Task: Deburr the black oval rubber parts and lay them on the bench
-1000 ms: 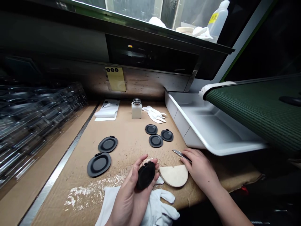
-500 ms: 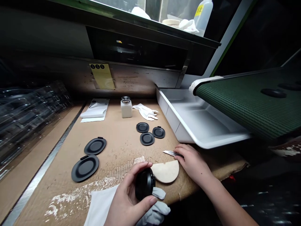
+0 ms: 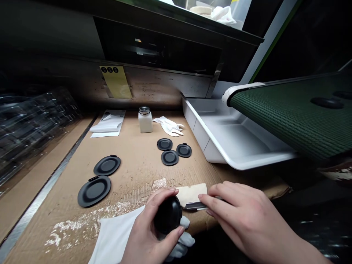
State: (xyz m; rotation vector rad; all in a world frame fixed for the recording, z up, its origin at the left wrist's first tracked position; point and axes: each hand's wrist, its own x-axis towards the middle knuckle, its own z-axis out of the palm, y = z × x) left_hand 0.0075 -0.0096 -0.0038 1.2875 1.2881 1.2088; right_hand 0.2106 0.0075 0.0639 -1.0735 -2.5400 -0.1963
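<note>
Craft knife (image 3: 194, 206) has come across in my right hand (image 3: 247, 216), pinched closed in the fingers, its tip just beside the black disc (image 3: 167, 215) gripped in my curled left hand (image 3: 145, 240), near on the cardboard (image 3: 137, 154). Five more discs (image 3: 169, 157) lie there: two left, three far. Two more ride the green belt (image 3: 288, 124), right.

No legible wording anywhere: far beyond the fingers (image 3: 220, 194), a yellow label (image 3: 117, 86) on a steel panel (image 3: 165, 86), with three black dots (image 3: 109, 69) along its top, their marks too small to read; up and left of the fingers, a white printed leaflet (image 3: 107, 123), its small print blurred
</note>
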